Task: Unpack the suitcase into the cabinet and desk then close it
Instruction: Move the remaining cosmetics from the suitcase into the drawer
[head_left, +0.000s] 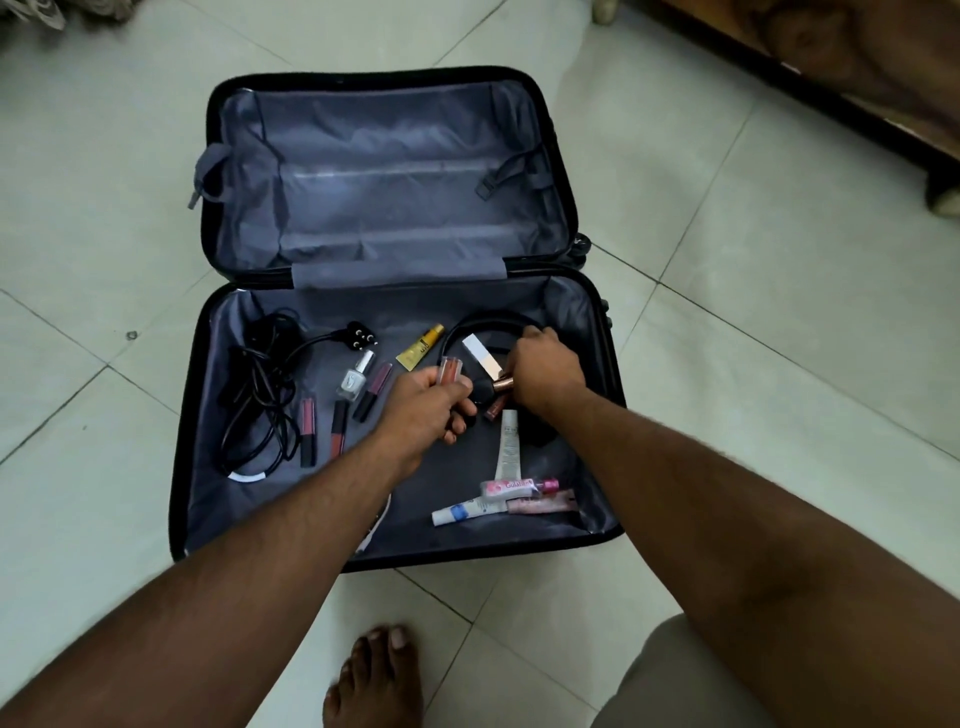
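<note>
A black suitcase (197, 467) with grey lining lies open on the floor; its far half holds nothing. In the near half my left hand (423, 410) grips a small lip gloss tube (449, 370). My right hand (545, 371) is curled around a rose-gold capped cosmetic (503, 385), beside a white box (480, 356) and a black headband (483, 319). A coiled black power cable with plug (260, 395) lies at the left. Lipsticks (308, 428), a nail polish bottle (355, 382), a yellow tube (420, 348) and several tubes (506, 488) lie loose.
Pale floor tiles (753, 338) surround the suitcase. A dark wooden furniture base (857, 83) runs along the upper right. My bare foot (374, 680) stands just in front of the suitcase, and my knee (675, 686) is at the lower right.
</note>
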